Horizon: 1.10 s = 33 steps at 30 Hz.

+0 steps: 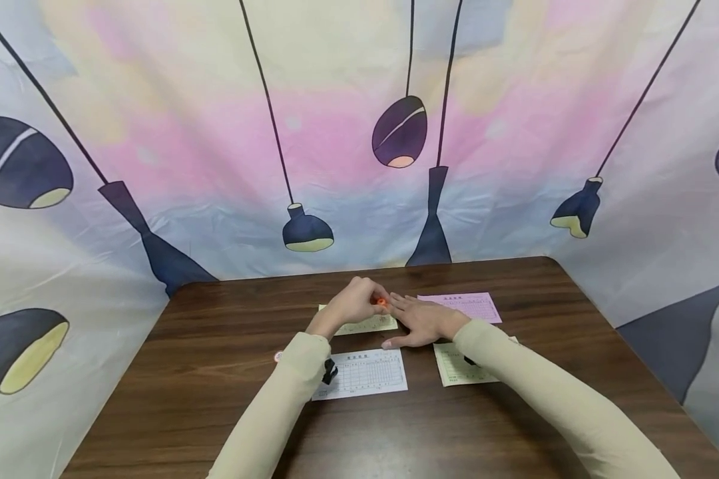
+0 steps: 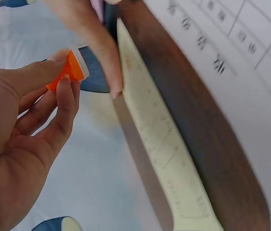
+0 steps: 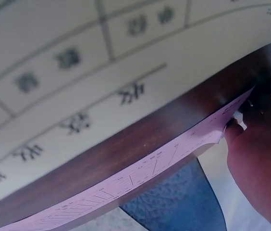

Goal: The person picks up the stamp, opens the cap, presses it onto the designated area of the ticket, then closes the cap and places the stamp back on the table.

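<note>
My left hand pinches a small orange stamp with a white rim between thumb and fingers. It is over the far yellow slip, which carries a faint reddish mark near its right end. Palm down, my right hand lies with fingers stretched out, its fingertips at the yellow slip's right end and close to the stamp. Behind that hand is a pink slip, partly covered by it. In the right wrist view the hand appears dark, beside the pink slip's end.
Nearer me lie a white printed slip on the left and a green slip under the right forearm. A small round white-and-red piece sits left of the white slip. A patterned cloth hangs behind the brown table.
</note>
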{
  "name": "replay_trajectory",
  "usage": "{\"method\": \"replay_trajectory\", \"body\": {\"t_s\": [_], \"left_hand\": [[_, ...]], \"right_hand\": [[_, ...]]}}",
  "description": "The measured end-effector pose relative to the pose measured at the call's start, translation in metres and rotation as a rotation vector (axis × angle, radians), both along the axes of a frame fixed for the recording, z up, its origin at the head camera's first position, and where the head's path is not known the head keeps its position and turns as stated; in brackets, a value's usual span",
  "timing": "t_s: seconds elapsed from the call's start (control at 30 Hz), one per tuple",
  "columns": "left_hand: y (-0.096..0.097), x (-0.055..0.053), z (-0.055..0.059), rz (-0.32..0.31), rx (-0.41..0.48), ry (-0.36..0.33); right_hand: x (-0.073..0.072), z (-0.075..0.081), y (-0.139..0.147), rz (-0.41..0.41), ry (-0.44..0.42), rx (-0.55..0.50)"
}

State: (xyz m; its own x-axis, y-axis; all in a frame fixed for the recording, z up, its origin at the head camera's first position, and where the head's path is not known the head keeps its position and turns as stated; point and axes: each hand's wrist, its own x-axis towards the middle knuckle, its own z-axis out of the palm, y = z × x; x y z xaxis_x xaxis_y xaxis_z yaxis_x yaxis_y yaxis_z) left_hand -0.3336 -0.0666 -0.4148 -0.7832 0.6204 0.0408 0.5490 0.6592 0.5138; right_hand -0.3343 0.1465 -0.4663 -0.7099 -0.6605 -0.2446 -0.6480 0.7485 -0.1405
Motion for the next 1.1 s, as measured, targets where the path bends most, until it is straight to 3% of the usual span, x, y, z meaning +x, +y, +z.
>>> {"method": "replay_trajectory", "body": {"t_s": [0.27, 0.6, 1.1], "left_hand": [[-0.014, 0.023, 0.019, 0.02, 0.035, 0.032], [-0.031, 0.049, 0.034, 0.023, 0.034, 0.099], [-0.035, 0.059, 0.03, 0.058, 0.065, 0.079]], "right_hand": [[0.004, 0.0, -0.002, 0.011, 0.01, -0.005], [0.006, 0.0, -0.003, 0.03, 0.024, -0.015], [0.005, 0.009, 0.013, -0.008, 0.024, -0.145]]}}
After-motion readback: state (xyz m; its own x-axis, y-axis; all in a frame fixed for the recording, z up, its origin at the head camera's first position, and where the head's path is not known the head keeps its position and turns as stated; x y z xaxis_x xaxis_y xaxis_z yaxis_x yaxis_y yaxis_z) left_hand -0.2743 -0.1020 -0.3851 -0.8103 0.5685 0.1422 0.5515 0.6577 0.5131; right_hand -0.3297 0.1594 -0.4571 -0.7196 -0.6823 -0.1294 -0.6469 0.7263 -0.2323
